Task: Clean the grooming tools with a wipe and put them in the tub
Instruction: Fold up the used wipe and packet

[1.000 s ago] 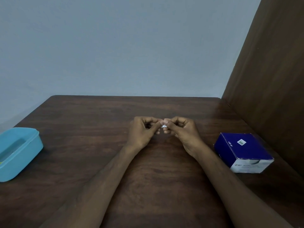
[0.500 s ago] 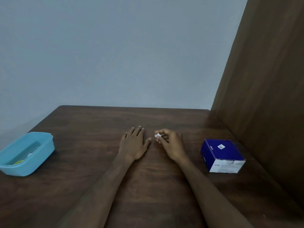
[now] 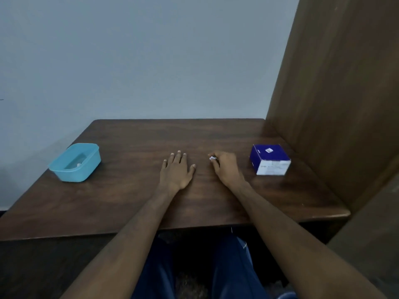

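Fingers of the right hand (image 3: 226, 167) pinch a small white wipe (image 3: 212, 158), seemingly finished with, while the left hand (image 3: 177, 169) lies flat and spread on the table (image 3: 129, 201); well beyond its left stands the blue tub (image 3: 86, 171), holding small pale items.

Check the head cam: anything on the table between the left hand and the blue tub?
Nothing: in the head view, only bare table lies between the flat left hand and the tub.
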### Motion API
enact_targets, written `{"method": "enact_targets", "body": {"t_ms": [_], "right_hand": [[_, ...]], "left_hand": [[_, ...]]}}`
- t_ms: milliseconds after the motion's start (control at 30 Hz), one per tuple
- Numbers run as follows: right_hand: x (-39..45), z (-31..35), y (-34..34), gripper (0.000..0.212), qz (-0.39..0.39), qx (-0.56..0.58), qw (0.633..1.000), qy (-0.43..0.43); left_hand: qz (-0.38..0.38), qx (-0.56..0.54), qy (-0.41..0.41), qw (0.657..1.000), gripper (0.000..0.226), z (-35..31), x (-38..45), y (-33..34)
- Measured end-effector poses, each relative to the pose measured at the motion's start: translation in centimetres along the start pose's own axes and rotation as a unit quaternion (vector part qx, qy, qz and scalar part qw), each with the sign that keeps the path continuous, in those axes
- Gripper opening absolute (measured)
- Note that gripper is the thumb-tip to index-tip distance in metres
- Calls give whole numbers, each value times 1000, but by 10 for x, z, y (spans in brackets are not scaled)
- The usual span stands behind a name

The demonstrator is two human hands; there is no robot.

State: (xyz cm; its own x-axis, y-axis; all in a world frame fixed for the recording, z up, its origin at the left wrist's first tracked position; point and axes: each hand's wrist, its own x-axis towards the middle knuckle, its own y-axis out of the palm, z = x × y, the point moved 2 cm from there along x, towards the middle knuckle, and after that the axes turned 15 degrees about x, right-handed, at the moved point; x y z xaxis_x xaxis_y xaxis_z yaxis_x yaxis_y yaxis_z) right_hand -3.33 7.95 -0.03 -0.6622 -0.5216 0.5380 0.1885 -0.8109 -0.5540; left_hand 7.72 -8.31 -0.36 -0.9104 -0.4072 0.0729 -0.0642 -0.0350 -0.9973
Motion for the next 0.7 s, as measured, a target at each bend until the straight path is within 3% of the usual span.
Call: {"method": "enact_targets", "body": {"t_ms": [367,500,700], "right_hand": [[-121,30,-86,15,-20,-23,999,18],[-182,38,-125,16,-81,-51,995,2],[-305,11,-179,16,-198,-95,975,31]], "left_hand": [[21,-17,72,997,74,-99,-102,-4],[-52,-34,114,992,65,-151,-149,2],[-165,-51,307,936,62,-253,-221,36]]}}
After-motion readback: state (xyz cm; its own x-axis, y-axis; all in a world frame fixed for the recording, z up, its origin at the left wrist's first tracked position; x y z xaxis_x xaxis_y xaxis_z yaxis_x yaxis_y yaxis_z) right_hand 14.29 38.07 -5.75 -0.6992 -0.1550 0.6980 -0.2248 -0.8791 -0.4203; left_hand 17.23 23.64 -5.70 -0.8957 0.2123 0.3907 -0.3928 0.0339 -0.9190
